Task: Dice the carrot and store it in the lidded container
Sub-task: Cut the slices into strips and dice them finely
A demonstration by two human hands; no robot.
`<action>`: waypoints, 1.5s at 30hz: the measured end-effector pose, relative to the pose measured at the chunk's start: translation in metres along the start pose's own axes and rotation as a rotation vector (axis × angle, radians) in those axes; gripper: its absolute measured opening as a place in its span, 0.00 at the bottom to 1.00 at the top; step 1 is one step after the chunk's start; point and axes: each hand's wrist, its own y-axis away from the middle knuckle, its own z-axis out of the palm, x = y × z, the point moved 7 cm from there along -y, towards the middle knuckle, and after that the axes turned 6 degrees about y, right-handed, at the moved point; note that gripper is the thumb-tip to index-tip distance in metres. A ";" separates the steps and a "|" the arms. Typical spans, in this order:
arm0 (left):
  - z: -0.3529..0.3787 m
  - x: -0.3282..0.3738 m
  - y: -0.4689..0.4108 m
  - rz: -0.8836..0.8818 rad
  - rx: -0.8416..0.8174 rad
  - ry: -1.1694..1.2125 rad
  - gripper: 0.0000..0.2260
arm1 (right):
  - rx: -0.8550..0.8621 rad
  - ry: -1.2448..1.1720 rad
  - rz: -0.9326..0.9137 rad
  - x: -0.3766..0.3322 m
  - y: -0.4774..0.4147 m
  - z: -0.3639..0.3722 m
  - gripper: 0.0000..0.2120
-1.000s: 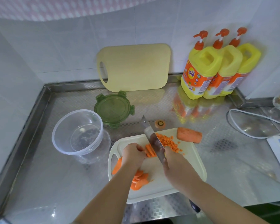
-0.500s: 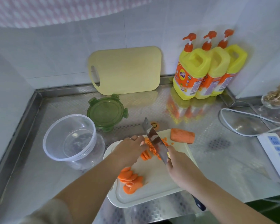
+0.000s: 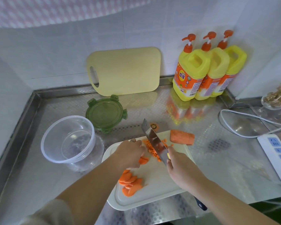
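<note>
On the white cutting board [image 3: 154, 194], my right hand [image 3: 178, 169] grips the handle of a cleaver [image 3: 153, 142], whose blade stands over a heap of diced carrot [image 3: 152, 149]. My left hand [image 3: 130, 154] curls over a few carrot slices [image 3: 143, 160] just left of the blade. A pile of carrot slices [image 3: 131, 182] lies nearer me on the board. A whole carrot chunk [image 3: 182, 137] lies at the board's far right corner. The clear round container [image 3: 68, 138] stands empty to the left, with its green lid [image 3: 106, 113] behind it.
A yellow cutting board [image 3: 125, 72] leans on the back wall. Three yellow pump bottles [image 3: 206, 70] stand at the back right. A white power strip [image 3: 277, 153] with its cable lies right. A carrot end [image 3: 154, 126] lies on the steel counter behind the board.
My left hand has drawn back from the cut strips towards the slices, taking hold of a few. The cleaver has stayed over the diced heap. The camera has shifted.
</note>
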 end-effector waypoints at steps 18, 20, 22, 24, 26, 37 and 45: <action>-0.013 -0.043 0.041 -0.108 0.044 0.812 0.05 | 0.052 0.620 -0.622 -0.016 0.011 0.020 0.32; -0.004 -0.029 0.036 -0.096 -0.027 0.781 0.05 | 0.060 0.600 -0.615 -0.015 0.011 0.022 0.31; 0.005 -0.021 0.031 -0.090 -0.070 0.720 0.05 | 0.070 0.585 -0.605 -0.015 0.011 0.022 0.31; 0.010 -0.018 0.027 -0.100 -0.072 0.672 0.06 | 0.081 0.593 -0.595 -0.014 0.010 0.024 0.32; 0.015 -0.020 0.023 -0.141 -0.058 0.686 0.05 | 0.084 0.600 -0.589 -0.013 0.009 0.028 0.31; 0.010 -0.036 0.015 -0.192 0.064 0.583 0.04 | 0.098 0.599 -0.582 -0.002 0.015 0.006 0.28; 0.011 -0.062 0.027 -0.371 0.199 0.834 0.14 | 0.099 0.426 -0.347 0.027 0.008 -0.020 0.14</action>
